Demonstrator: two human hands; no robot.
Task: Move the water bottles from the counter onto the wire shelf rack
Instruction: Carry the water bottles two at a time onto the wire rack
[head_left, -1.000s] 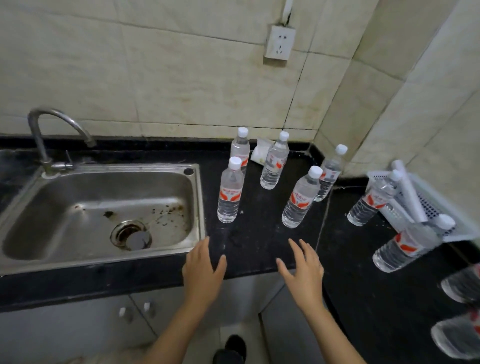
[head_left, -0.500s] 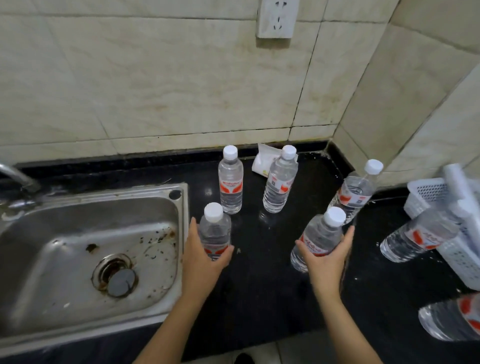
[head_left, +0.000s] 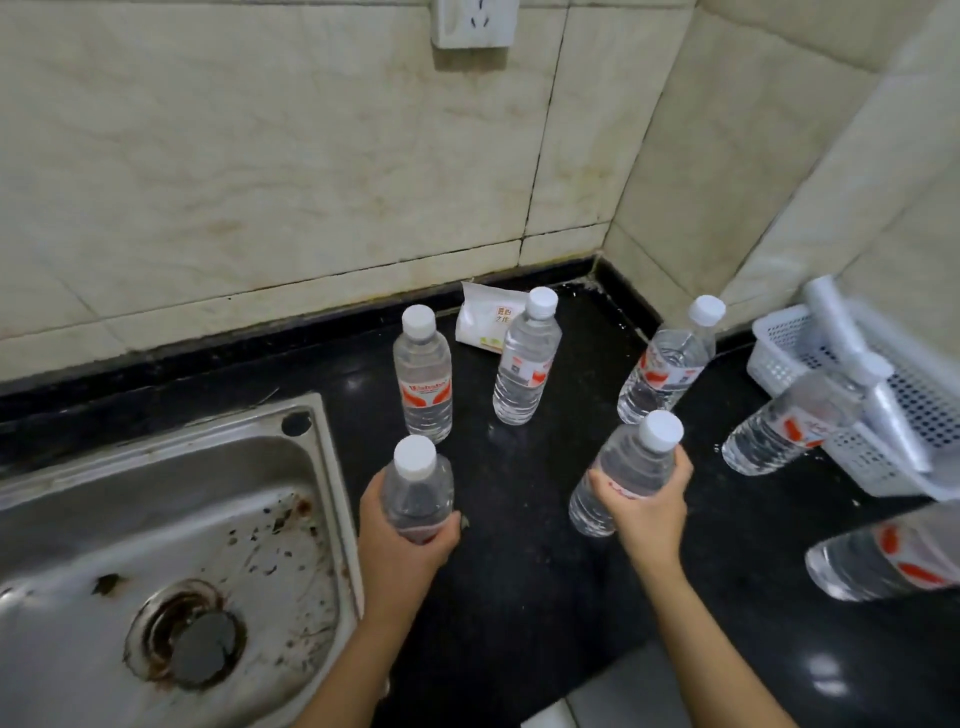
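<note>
Head view. Logged a black counter (head_left: 519, 597) set in a corner of cream tiled wall (head_left: 260, 182), with a socket (head_left: 475, 23) high up. Logged a stained steel sink (head_left: 322, 467) on the left, with a round drain (head_left: 192, 636) in its floor.

Caught the left hand (head_left: 400, 545) wrapped around the near-left bottle (head_left: 418, 488), fingers curled round its lower body, white cap up, just beside the sink rim. Caught the right hand (head_left: 647, 506) wrapped around the near-right bottle (head_left: 628, 467) at its middle, thumb across the label, cap leaning right. Could not tell whether either base touched the counter.

Counted five more bottles standing on the counter, all capped white:
- Placed the back-left bottle (head_left: 422, 384) upright just behind the left hand's one.
- Placed the back-middle bottle (head_left: 525, 364) near it, in front of a white packet (head_left: 485, 322) by the wall.
- Placed the corner bottle (head_left: 667, 364) further right.
- Placed the basket-side bottle (head_left: 789, 421) against a white basket (head_left: 779, 353); could not tell if touching.
- Found the edge bottle (head_left: 883, 561) blurred and cut off at the right frame edge.

Spotted a white tube (head_left: 831, 317) poking out of the basket.
</note>
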